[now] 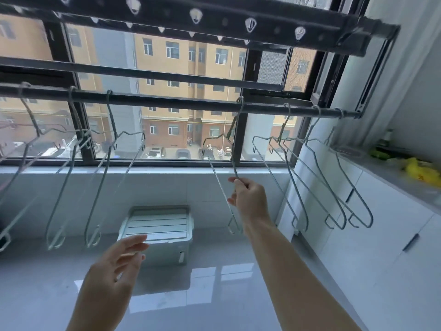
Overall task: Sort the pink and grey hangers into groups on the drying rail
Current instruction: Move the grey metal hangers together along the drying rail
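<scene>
1. The step in hand looks like shifting one hanger along the drying rail (179, 102) to join its colour group.
2. The right hand (248, 197) reaches up at centre right. Its fingers (235, 181) are pinched on the wire of a grey hanger (240, 101), whose hook sits over the rail alone, between the two sets.
3. The left hand (119, 266) hangs in the lower centre of the frame with its fingers (133, 244) apart and relaxed, holding nothing.
4. At the right end of the rail hang at least three grey hangers (317, 187), close together and overlapping (this reads as the grey group).
5. Across the left half hang the spaced-out hangers (103, 177), well apart from one another. Against the window light I cannot tell which of them are pink.
6. My judgement: the task is partly done, with the right cluster formed and the left side not yet sorted.
7. The next move probably calls for sliding the held hanger rightward with its hook kept on the rail, or lifting it clear and rehanging it just beside the cluster (the thin wires may tangle).
8. Below, a pale lidded storage box (155, 225) stands on the glossy floor, and a bench (393, 177) runs along the right edge.
</scene>
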A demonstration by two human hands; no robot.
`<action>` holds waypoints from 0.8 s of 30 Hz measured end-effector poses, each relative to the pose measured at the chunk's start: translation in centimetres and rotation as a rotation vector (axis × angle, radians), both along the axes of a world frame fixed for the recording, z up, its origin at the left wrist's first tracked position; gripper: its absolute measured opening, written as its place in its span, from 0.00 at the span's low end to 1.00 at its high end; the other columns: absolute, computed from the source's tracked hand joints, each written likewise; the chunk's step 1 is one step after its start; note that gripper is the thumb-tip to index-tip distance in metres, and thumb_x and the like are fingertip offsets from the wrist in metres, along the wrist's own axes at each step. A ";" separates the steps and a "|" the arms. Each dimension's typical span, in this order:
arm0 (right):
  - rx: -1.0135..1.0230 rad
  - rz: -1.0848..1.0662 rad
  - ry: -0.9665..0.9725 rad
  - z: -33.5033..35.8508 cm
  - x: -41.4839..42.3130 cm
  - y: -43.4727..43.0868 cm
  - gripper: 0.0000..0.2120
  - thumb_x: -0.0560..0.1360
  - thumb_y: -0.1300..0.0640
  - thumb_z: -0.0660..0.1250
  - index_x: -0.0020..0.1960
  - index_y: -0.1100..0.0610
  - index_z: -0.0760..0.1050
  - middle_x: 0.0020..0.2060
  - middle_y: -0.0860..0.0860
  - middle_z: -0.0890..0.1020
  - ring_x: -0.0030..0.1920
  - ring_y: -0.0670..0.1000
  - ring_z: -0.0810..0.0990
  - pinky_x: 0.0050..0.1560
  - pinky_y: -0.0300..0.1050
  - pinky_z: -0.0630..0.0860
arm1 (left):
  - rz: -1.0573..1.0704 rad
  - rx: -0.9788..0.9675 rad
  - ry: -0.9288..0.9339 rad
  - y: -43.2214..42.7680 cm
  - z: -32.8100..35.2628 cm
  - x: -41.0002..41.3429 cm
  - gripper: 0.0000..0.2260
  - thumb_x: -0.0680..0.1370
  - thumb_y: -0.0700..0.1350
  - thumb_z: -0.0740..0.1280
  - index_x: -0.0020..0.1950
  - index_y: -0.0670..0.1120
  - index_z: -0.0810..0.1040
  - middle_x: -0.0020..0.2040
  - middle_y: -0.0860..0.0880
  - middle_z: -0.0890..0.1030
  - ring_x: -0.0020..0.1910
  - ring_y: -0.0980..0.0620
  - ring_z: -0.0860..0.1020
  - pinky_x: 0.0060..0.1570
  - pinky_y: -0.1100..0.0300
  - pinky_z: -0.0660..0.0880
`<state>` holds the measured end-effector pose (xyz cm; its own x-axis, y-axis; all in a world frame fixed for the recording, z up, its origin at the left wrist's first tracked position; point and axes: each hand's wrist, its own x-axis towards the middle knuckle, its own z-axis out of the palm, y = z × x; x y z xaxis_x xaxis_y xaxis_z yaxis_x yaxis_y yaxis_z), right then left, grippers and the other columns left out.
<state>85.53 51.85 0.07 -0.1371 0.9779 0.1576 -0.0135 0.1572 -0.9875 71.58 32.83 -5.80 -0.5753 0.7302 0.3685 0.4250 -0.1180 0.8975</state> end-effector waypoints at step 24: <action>0.112 -0.028 -0.168 -2.0 4.6 4.9 0.11 0.77 0.60 0.57 0.47 0.62 0.78 0.23 0.48 0.68 0.27 0.49 0.68 0.29 0.36 0.68 | 0.108 0.016 0.105 3.2 0.1 2.9 0.19 0.73 0.32 0.64 0.48 0.58 0.76 0.45 0.53 0.83 0.44 0.65 0.78 0.45 0.82 0.69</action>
<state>90.13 56.71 -1.89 -0.1436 0.9594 0.2429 0.1561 0.2643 -0.9517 74.46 36.05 -5.72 -0.6077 0.6596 0.4423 0.5277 -0.0808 0.8456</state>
